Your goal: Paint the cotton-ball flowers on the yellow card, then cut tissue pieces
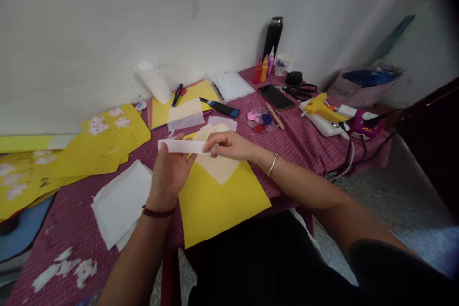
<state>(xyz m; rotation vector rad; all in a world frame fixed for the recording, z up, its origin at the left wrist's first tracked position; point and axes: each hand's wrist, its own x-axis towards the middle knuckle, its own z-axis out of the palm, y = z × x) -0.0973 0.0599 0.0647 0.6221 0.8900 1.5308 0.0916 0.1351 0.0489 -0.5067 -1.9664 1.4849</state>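
A narrow white paper strip (182,147), perhaps folded tissue, is stretched level above the table. My left hand (170,172) grips its left end, the thumb in front and the fingers behind. At the other end, the fingertips of my right hand (231,146) pinch the strip. Below my hands lies a yellow sheet (222,205), with a cream-coloured thin sheet (222,172) over its upper part. To the left of my left wrist is a stack of white tissue squares (122,201).
Yellow sheets with pink blossoms (107,148) lie at left, torn white scraps (64,267) at front left. Behind are a white roll (154,81) and a utility knife (224,108). Rightward are paint palette (263,119), phone (275,97), scissors (299,91), glue gun (326,107) and cables.
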